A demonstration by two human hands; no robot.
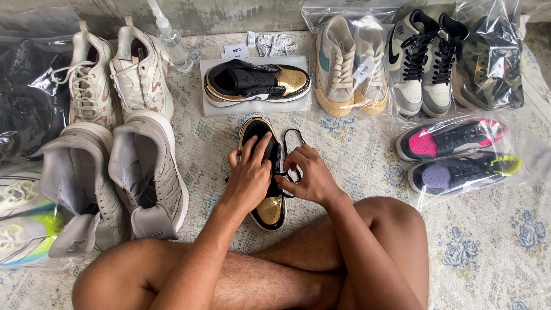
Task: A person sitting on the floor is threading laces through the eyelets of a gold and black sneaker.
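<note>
bright soft daylight | faint shadows | glare on plastic bags [488,63] | sharp

A glossy, mirror-like gold toe and matt black upper are shown on the sneaker [267,183], with a thin black cloth lace [291,150]. Its mate [256,83] is laid on smooth white paper [218,106]. The bagged sneakers [459,155] are wrapped in shiny clear plastic. The floor is covered by a woven, matt patterned rug [488,241].
</note>
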